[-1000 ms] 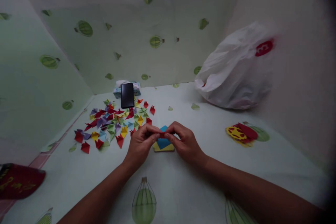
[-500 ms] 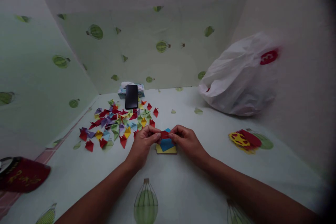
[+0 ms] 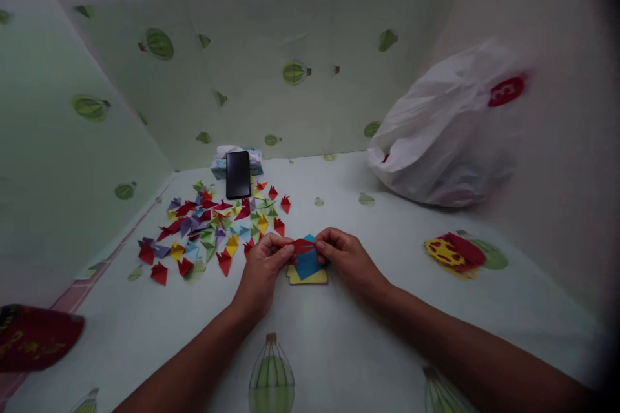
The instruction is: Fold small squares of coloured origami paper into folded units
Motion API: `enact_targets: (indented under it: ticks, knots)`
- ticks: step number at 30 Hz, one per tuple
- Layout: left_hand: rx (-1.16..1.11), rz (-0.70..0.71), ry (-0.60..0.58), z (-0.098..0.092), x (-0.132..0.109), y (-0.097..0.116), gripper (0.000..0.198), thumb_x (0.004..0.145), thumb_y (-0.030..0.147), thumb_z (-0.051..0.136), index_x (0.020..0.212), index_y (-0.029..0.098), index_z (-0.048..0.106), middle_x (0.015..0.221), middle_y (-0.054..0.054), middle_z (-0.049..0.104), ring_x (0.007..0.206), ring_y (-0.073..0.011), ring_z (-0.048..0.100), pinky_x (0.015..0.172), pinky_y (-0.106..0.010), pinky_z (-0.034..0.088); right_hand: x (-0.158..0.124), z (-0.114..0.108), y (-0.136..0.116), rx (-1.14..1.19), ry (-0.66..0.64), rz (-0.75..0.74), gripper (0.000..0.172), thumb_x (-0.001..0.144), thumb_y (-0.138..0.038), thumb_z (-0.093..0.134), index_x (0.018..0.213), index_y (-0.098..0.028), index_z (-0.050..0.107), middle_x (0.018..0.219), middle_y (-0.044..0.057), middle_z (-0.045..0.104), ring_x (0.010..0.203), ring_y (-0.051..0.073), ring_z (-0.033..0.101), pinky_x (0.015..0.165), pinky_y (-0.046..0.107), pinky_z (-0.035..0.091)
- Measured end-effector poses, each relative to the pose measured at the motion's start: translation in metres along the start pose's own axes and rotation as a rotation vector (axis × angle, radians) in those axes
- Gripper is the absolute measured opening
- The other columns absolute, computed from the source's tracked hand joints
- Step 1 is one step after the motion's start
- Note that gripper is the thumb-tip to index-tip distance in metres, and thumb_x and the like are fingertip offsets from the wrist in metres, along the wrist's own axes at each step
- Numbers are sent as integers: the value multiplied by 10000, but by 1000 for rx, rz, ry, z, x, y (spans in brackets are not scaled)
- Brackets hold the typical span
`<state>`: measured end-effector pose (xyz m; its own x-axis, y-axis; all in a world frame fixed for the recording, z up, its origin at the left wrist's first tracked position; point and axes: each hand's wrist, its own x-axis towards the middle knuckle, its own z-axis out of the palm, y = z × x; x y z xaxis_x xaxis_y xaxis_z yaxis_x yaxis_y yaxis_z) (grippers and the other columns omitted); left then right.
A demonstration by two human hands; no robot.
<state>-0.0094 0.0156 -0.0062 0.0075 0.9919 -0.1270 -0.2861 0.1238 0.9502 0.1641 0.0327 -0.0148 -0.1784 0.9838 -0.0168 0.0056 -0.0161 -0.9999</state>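
Between both hands is a small piece of folded red paper [image 3: 304, 246]. My left hand [image 3: 264, 271] pinches its left end with thumb and forefinger. On the opposite end, the fingertips of my right hand [image 3: 346, 261] are closed in a pinch. Just beneath the red piece lies a blue paper square [image 3: 309, 266], turned at an angle on a yellow pad-like piece [image 3: 310, 279]. Left of my left hand spreads a pile of folded paper pieces [image 3: 208, 232] in red, purple, yellow, green and blue, shaped like small origami birds.
A black phone [image 3: 237, 174] leans on a tissue box [image 3: 219, 164] behind the pile. A white plastic bag [image 3: 436, 135] stands at back right. Red and yellow cut-out shapes [image 3: 448, 255] lie on the right. A red can-like container [image 3: 39, 337] sits at the left edge.
The red paper now shows a longer, pointed shape, and my right hand has shifted slightly right. The view has turned a little; the other things stay put.
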Motion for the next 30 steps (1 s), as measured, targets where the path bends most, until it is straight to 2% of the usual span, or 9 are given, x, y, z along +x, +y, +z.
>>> enact_targets:
  ticks: [5, 8, 10, 13, 18, 22, 25, 27, 30]
  knots:
    - [-38, 3, 82, 0, 3, 1, 239, 673, 283, 802, 778, 153, 631, 666, 25, 651, 648, -110, 607, 698, -247, 491, 1, -3, -2, 5, 83, -37, 227, 842, -396, 575, 763, -185, 552, 636, -27, 548, 587, 127, 500, 604, 271, 397]
    - [-46, -8, 87, 2, 1, -2, 246, 673, 290, 805, 782, 159, 628, 704, 21, 661, 658, -115, 615, 699, -254, 496, -1, -1, -2, 94, 25, -36, 284, 870, -466, 568, 869, -183, 582, 706, -18, 579, 573, 117, 513, 592, 267, 410]
    - [-20, -26, 64, 3, -2, -4, 248, 685, 300, 803, 800, 162, 632, 746, 8, 677, 689, -124, 629, 714, -260, 498, -3, 1, -1, 118, -35, 15, 301, 841, -477, 620, 865, -177, 603, 670, -28, 572, 535, 106, 493, 559, 256, 396]
    - [34, -53, 14, 4, -6, -7, 240, 697, 304, 798, 794, 159, 634, 745, -6, 683, 703, -135, 633, 718, -262, 494, -3, 1, 1, 133, -47, 64, 282, 800, -438, 673, 758, -170, 597, 615, -35, 558, 503, 94, 469, 535, 247, 381]
    - [102, -55, -7, 5, -5, -4, 230, 700, 296, 788, 751, 157, 613, 650, 12, 637, 633, -116, 574, 647, -230, 455, 0, -3, 2, 37, -16, 16, 240, 815, -392, 637, 733, -176, 573, 601, -41, 538, 505, 96, 460, 525, 245, 369]
    - [175, -92, -69, 5, -3, 2, 274, 755, 388, 741, 899, 169, 661, 666, 17, 626, 601, -119, 555, 616, -236, 433, -2, -3, -1, -88, -59, -40, 213, 837, -352, 605, 717, -179, 573, 587, -41, 509, 529, 104, 450, 524, 242, 356]
    - [321, -63, -123, 4, -3, 4, 265, 789, 414, 698, 751, 152, 694, 569, 11, 577, 573, -125, 512, 596, -240, 396, -6, -2, -2, -87, -105, -38, 231, 850, -362, 603, 708, -184, 564, 579, -40, 508, 532, 106, 454, 521, 238, 356]
    - [352, -35, -113, 3, -4, 4, 276, 782, 409, 704, 677, 154, 681, 553, 11, 566, 569, -126, 500, 586, -241, 385, -7, 0, -2, -27, -125, -11, 247, 853, -384, 610, 715, -187, 556, 570, -46, 508, 511, 100, 452, 510, 235, 359]
    - [357, 2, -64, 4, -6, 1, 259, 784, 397, 705, 682, 160, 682, 561, 17, 572, 568, -122, 497, 583, -237, 388, -8, 4, -1, 88, -134, 28, 272, 866, -434, 599, 753, -189, 562, 588, -41, 534, 493, 96, 462, 507, 238, 378]
